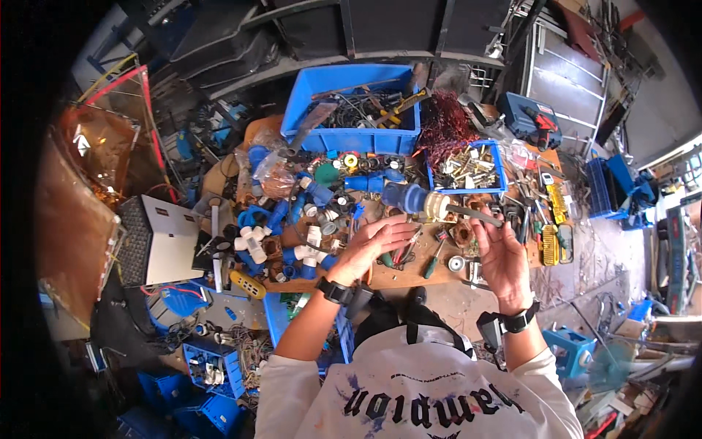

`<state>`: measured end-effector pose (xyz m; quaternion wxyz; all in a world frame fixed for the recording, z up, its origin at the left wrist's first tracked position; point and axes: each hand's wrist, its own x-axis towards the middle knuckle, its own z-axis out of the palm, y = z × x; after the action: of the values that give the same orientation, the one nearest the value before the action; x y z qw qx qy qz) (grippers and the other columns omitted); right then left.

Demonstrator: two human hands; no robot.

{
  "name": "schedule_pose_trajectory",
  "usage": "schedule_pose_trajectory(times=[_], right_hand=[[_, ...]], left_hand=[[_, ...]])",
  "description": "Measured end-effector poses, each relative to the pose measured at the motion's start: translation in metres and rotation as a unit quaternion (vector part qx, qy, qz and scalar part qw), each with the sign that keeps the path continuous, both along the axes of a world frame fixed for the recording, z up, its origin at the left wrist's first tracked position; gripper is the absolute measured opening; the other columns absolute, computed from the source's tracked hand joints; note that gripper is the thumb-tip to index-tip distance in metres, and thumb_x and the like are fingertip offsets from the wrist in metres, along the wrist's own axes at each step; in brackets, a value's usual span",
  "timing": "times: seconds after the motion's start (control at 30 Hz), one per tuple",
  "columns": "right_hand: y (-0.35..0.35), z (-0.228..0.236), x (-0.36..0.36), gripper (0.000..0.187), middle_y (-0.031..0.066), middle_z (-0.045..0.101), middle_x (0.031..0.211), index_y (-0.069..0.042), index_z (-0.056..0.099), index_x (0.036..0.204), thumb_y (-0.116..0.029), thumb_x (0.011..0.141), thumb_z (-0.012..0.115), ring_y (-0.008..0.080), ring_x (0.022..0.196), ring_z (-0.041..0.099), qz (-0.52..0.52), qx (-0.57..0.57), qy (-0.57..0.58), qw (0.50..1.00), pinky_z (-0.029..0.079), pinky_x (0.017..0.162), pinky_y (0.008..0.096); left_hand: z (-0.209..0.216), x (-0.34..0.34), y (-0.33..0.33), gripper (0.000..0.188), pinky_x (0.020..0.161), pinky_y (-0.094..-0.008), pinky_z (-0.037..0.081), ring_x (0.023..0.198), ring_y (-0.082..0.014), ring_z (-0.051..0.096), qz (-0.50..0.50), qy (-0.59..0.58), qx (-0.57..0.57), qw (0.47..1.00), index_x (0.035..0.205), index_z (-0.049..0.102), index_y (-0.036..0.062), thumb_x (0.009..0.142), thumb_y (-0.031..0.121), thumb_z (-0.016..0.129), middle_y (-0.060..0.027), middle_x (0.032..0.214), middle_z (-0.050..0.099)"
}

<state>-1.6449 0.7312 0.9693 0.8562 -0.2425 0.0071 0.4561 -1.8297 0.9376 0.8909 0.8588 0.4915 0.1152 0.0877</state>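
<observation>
1 blue fitting (406,197) w/ rod (472,214)
Up-L of R grip (504,265) (clamped? can't tell), axis crosswise; L grip (373,246) nearer, unclenched.

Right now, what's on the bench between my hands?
In the head view, a green-handled screwdriver and a round silver part, among other things, lie between your left hand and right hand.

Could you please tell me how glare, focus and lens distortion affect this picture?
Head view: the fisheye bows the long grey rail at the back and leaves dark corners; head view: bright glints on the orange sheet at left; head view: left hand and right hand well lit and fairly sharp.
</observation>
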Motion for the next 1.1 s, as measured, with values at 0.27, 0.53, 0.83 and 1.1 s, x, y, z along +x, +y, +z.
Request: schedule_pose_trajectory(times=[0.27, 0.53, 0.83, 1.1], right_hand=[[0.009, -0.009, -0.005, 0.027, 0.0226, 0.055, 0.129, 0.004, 0.051, 0.114, -0.02, 0.102, 0.043, 0.0368, 0.118, 0.056, 0.103, 0.047, 0.083, 0.99, 0.049, 0.103, 0.0391], [0.022, -0.019, -0.011, 0.037, 0.0256, 0.056, 0.127, 0.006, 0.045, 0.122, -0.027, 0.103, 0.042, 0.0353, 0.112, 0.06, 0.231, -0.041, 0.053, 0.971, 0.051, 0.098, 0.0427], [0.036, 0.036, -0.059, 0.02, 0.0139, 0.064, 0.115, 0.0, 0.055, 0.113, -0.014, 0.098, 0.054, 0.0212, 0.103, 0.063, 0.156, -0.153, -0.298, 0.929, 0.053, 0.088, 0.0338], [0.049, 0.082, -0.114, 0.037, 0.0111, 0.059, 0.123, -0.002, 0.053, 0.12, -0.004, 0.087, 0.069, 0.0177, 0.111, 0.058, 0.062, -0.088, -0.489, 0.865, 0.049, 0.092, 0.0317]], left_hand=[[0.023, 0.013, -0.027, 0.035, 0.107, -0.0457, 0.038, 0.115, -0.0256, 0.054, 0.214, -0.121, -0.245, 0.938, 0.103, 0.054, 0.006, 0.095, 0.04, 0.057, -0.0092, 0.11, 0.058], [0.081, -0.004, -0.024, 0.027, 0.102, -0.0411, 0.043, 0.107, -0.0194, 0.058, 0.316, -0.121, -0.019, 0.941, 0.11, 0.054, 0.0043, 0.094, 0.024, 0.063, -0.0054, 0.109, 0.061], [0.103, -0.026, 0.006, 0.051, 0.091, -0.0315, 0.05, 0.103, -0.0166, 0.062, 0.331, -0.086, 0.356, 0.87, 0.122, 0.054, 0.0002, 0.077, 0.005, 0.079, -0.0081, 0.113, 0.063], [0.133, -0.061, 0.01, 0.059, 0.086, -0.0374, 0.051, 0.098, -0.0283, 0.065, 0.332, -0.096, 0.574, 0.742, 0.116, 0.061, 0.0011, 0.062, 0.007, 0.085, -0.0146, 0.109, 0.068]])
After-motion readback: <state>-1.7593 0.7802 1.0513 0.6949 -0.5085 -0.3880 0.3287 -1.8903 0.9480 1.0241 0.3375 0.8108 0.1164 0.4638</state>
